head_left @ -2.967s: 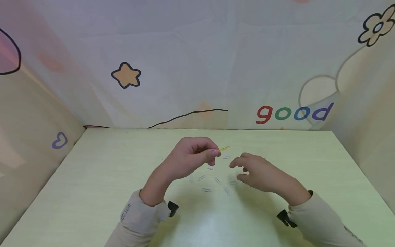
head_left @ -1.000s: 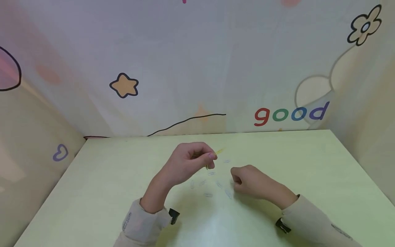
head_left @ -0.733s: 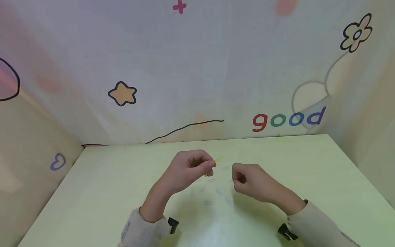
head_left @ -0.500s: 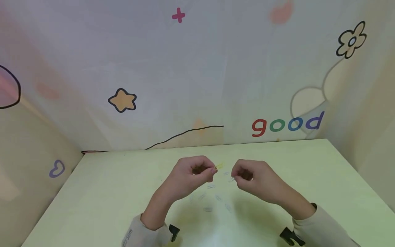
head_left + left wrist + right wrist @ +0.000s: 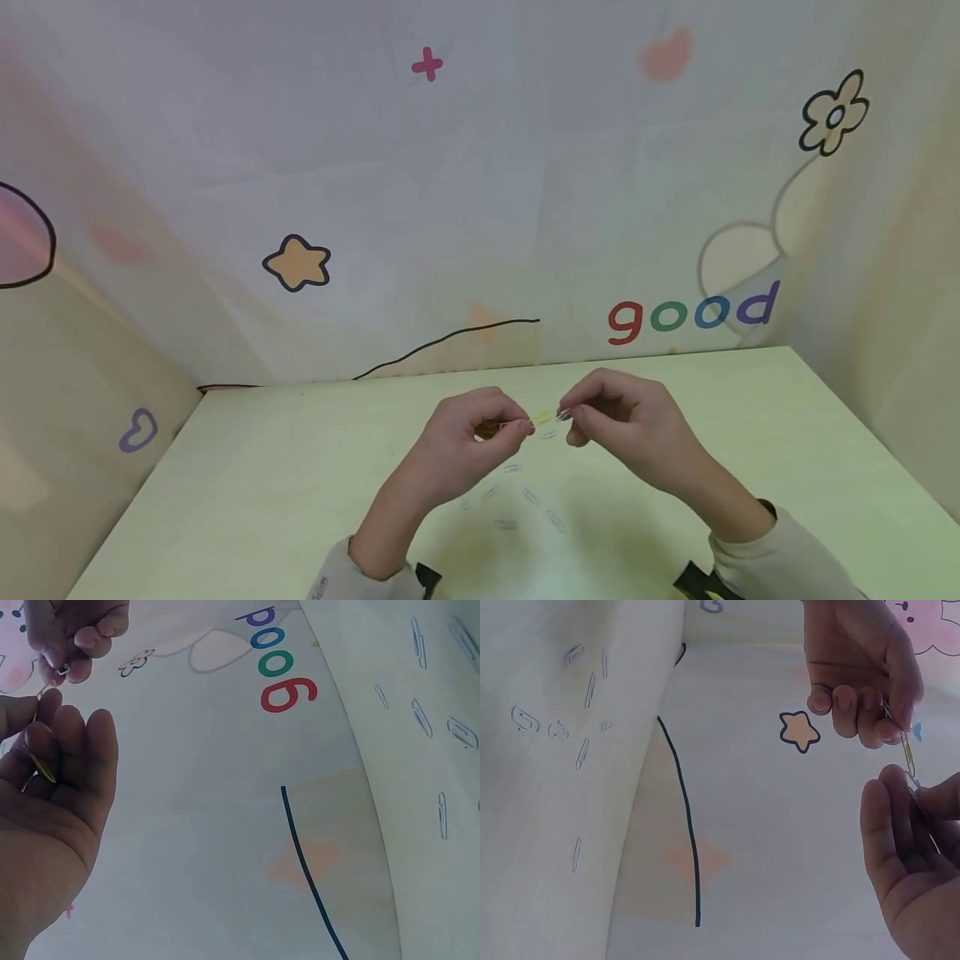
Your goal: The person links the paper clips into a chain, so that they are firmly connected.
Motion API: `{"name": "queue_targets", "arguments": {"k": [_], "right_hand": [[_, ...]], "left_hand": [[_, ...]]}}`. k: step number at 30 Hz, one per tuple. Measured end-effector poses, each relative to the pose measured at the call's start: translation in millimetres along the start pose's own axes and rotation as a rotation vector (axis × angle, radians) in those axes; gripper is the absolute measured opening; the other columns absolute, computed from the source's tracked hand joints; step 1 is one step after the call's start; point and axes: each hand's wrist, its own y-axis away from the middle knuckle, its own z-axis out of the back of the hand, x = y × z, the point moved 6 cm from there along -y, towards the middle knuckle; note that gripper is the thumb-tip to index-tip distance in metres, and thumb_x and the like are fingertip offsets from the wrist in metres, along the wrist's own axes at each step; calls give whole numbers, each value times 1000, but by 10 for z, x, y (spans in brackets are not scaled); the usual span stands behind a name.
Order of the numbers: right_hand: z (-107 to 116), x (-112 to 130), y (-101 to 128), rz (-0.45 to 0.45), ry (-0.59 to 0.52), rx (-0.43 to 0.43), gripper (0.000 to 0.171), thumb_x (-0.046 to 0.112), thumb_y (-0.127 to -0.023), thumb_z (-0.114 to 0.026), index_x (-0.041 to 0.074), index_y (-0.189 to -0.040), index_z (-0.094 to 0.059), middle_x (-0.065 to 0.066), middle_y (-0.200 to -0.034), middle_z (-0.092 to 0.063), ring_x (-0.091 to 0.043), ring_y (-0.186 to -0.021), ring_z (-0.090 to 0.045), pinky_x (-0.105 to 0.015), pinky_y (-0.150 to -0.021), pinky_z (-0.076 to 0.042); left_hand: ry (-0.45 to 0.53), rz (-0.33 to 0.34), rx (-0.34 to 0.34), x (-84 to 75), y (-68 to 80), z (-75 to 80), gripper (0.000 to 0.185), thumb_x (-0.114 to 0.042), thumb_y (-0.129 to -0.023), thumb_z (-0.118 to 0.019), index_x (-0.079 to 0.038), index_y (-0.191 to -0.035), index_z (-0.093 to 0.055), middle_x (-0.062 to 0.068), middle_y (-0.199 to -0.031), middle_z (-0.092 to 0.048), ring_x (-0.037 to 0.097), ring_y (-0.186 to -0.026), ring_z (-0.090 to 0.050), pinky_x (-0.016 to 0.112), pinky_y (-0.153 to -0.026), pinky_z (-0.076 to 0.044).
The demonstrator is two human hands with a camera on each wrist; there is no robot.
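Note:
My left hand (image 5: 480, 437) is raised above the table and pinches a yellow paper clip (image 5: 542, 417) between thumb and fingertips; the clip (image 5: 909, 759) shows between both hands in the right wrist view. My right hand (image 5: 609, 421) pinches a silver paper clip (image 5: 564, 413) and holds its end against the yellow one. The hands meet fingertip to fingertip. In the left wrist view a yellow clip (image 5: 41, 766) lies inside the curled left fingers. Whether the two clips are linked cannot be made out.
Several silver paper clips (image 5: 525, 500) lie scattered on the pale green table (image 5: 262, 483) below the hands. Patterned cloth walls (image 5: 480, 208) enclose the table at the back and both sides.
My right hand went down to the table, picked up a silver clip, then rose leftward to meet the yellow clip in my left hand. The camera tilted up.

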Motion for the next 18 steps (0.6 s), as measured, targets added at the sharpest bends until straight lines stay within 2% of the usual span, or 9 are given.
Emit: {"name": "queue_targets", "arguments": {"k": [3, 5, 11, 18], "right_hand": [[-1, -3, 15, 2, -7, -21, 10, -5, -94, -64, 2, -99, -71, -8, -88, -68, -22, -70, -69, -33, -69, -58], [-13, 17, 17, 36, 1, -32, 12, -5, -94, -65, 3, -100, -72, -8, -88, -68, -21, -70, -69, -32, -68, -58], [-28, 127, 46, 223, 51, -83, 23, -12, -91, -65, 4, -104, -76, -7, -92, -67, -19, -69, -67, -30, -66, -58], [-38, 222, 86, 392, 111, -108, 33, -21, -86, -64, 3, -105, -77, -5, -93, -65, -15, -69, -65, -26, -67, -57]], "left_hand": [[-18, -54, -3, -25, 4, -19, 17, -7, -96, -63, -15, -84, -73, -8, -85, -63, 13, -76, -62, 32, -75, -55], [-21, -77, -2, -42, 2, -22, 19, -5, -95, -62, -15, -82, -72, -8, -83, -62, 13, -75, -61, 31, -74, -55], [-37, -125, 11, -69, -7, -58, 22, -2, -92, -61, -16, -79, -70, -9, -80, -60, 11, -75, -58, 28, -70, -51], [-47, -163, -2, -71, -8, -73, 23, -1, -92, -61, -18, -78, -69, -11, -78, -58, 10, -73, -56, 26, -66, -49]]}}
